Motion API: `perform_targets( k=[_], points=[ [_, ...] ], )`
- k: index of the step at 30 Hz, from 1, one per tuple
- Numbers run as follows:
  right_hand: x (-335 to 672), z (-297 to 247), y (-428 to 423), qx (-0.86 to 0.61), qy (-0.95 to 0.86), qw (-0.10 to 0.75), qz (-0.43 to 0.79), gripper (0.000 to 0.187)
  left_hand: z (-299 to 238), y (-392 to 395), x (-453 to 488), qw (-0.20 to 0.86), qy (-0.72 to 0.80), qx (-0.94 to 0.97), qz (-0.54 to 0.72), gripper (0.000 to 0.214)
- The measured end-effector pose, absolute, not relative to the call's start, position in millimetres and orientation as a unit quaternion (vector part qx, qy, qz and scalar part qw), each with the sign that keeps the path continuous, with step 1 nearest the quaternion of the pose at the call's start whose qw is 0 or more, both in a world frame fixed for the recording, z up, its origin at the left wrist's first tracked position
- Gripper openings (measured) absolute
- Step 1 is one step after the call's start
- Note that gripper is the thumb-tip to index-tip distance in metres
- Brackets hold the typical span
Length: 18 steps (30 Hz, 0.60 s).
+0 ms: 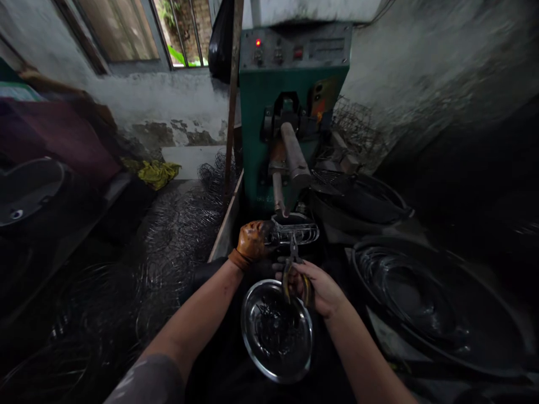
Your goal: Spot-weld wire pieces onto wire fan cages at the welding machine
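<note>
My left hand [252, 240], in a stained orange glove, is closed around the left end of a long, rounded wire frame [309, 233]. In my right hand [319, 286], which is bare, is a pair of pliers [309, 292] with dark and yellow handles spread apart. The pliers' nose points up and reaches the near side of the wire frame; whether the jaws grip the wire is too small to tell. Below my hands a round metal bowl [248, 331] holds many short dark pieces, apparently bits of wire or rod.
Just beyond the frame stands a green machine [256, 151] with a lit red lamp and two protruding metal arms [295, 154]. Large dark pans [475, 303] with coiled wire lie at right. Tangled wire rings [168, 224] cover the floor at left, beside a wooden board [227, 219].
</note>
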State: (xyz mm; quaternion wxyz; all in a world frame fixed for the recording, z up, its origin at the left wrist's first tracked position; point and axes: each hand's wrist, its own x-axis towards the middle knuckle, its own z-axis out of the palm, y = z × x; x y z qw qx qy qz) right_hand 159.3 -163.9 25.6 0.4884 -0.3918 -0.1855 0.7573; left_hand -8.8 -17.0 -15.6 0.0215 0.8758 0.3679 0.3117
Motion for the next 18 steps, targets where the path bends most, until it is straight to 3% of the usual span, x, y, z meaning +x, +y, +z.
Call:
perform_targets(
  k=[11,18],
  points=[
    [156,42,-163,-0.502,-0.237,0.461,0.692,0.016,-8,-23,-7,0.067,0.378,0.887,0.256,0.058],
    [159,47,-153,-0.541,-0.245,0.429,0.681,0.009,-12,-19,-4,0.075,0.399,0.884,0.233,0.060]
  ],
)
